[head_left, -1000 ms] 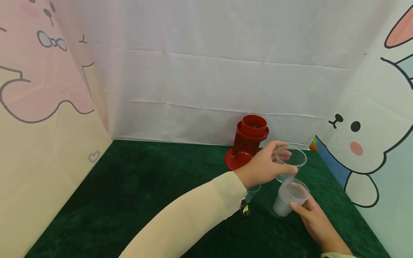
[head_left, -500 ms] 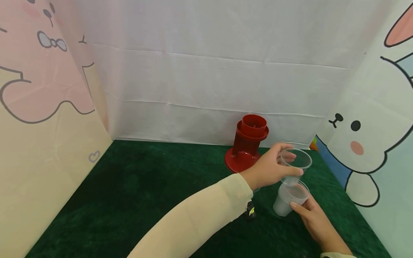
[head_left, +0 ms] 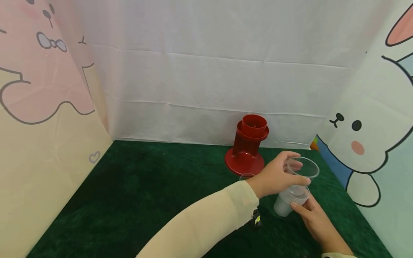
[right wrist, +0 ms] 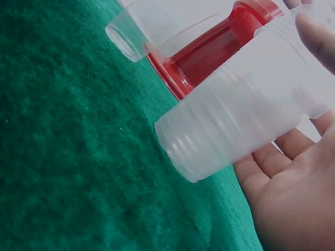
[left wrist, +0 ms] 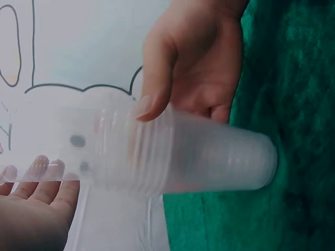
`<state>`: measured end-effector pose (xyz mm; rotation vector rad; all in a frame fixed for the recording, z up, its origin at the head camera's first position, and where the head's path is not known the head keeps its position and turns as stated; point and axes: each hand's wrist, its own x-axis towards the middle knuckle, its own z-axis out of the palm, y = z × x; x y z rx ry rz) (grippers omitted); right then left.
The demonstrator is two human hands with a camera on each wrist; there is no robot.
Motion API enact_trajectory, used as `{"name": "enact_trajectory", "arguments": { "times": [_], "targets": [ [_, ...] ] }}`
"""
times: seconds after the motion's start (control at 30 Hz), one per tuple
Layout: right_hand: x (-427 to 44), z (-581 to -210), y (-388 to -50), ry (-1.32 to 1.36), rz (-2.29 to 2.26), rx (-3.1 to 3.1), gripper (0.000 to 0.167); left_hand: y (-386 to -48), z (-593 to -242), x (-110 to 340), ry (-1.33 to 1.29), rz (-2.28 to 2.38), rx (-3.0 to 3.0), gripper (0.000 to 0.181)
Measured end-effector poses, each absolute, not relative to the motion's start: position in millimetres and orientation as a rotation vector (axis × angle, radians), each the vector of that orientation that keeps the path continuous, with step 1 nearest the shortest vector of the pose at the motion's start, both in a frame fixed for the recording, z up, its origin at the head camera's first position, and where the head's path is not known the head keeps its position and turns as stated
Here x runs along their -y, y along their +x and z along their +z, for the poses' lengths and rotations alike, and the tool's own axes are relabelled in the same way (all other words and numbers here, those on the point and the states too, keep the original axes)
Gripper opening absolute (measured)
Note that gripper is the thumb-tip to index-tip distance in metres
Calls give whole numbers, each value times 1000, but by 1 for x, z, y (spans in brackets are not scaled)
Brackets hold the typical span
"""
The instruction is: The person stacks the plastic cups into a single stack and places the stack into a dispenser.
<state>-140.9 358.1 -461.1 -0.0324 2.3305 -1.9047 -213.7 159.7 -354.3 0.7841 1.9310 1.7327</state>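
My left hand [head_left: 279,173] holds a clear plastic cup [head_left: 306,168] by its upper side, thumb in front and fingers behind. Just beneath it is a stack of clear plastic cups [head_left: 283,207], upright on the green cloth and gripped by my right hand [head_left: 314,222]. The single cup's lower end overlaps the stack's mouth and looks partly inside. From the left wrist, the right thumb [left wrist: 153,102] lies along the stack's rims. Another clear cup [right wrist: 138,29] stands apart; in the head view my left forearm mostly hides it.
A red plastic cylinder [head_left: 246,150] with a wide round base stands behind the hands, near the back white sheet [head_left: 193,82]. Green cloth [head_left: 129,190] covers the table. Printed cartoon sheets [head_left: 364,143] rise at both sides. A small black device [head_left: 256,218] sits at the left wrist.
My left hand has moved right and down with the single cup, bringing it lower over the stack. The right hand and stack stay in place. More of the red base shows.
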Motion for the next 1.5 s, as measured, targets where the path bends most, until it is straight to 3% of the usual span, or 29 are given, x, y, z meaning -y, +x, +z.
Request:
{"name": "enact_trajectory", "arguments": {
  "times": [0.63,1.5],
  "targets": [
    [-359,-464,-135,-164,-2039,-2281,68,-209,-378,-161,781,1619,-2012,64],
    [-359,-460,-138,-40,-1925,-2324,71,-205,-396,-163,739,1487,-2067,69]
  ]
}}
